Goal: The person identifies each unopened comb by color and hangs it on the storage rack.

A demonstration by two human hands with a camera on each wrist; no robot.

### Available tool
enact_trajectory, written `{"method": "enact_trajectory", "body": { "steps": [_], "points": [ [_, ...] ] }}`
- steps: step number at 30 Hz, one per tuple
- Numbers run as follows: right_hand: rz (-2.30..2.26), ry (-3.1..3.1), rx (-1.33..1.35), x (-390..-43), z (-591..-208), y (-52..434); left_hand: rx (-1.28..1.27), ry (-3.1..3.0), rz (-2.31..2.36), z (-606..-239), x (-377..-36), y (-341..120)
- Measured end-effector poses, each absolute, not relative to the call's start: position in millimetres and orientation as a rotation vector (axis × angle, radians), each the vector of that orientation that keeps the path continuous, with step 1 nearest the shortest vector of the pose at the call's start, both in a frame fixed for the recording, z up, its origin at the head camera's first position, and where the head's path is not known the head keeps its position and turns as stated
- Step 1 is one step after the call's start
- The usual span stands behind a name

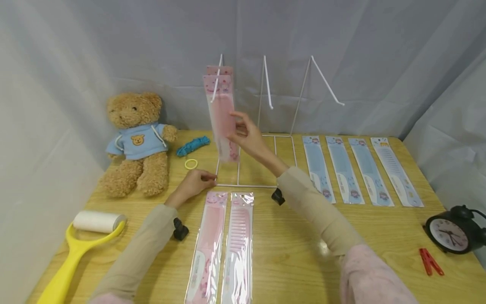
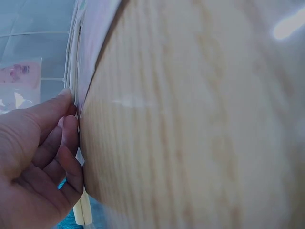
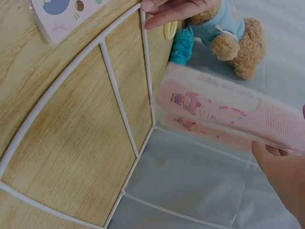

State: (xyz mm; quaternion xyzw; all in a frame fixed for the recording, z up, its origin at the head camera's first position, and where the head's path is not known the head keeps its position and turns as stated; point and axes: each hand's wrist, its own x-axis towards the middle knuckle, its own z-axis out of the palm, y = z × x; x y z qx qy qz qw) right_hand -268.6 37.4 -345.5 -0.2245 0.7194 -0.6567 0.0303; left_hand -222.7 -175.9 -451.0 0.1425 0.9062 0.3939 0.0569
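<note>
My right hand pinches the edge of a packaged pink comb that hangs on the left prong of a white wire rack. Just behind it hangs a second pink package, mostly covered. Down at the rack's front left corner, my left hand pinches the base wire between thumb and fingers. Two more packaged pink combs, one fine-toothed and one wide-toothed, lie side by side in front of the rack.
Packaged blue combs and a pale one lie in a row to the right. A teddy bear, blue cord, yellow ring and lint roller are left; a black clock and red clip are right.
</note>
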Motion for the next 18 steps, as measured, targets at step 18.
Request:
{"method": "enact_trajectory", "body": {
  "steps": [18],
  "points": [
    [-1.896, 2.383, -0.567, -266.4, -360.4, 47.6, 0.412, 2.748, 1.217, -451.3, -221.2, -175.5]
  ]
}}
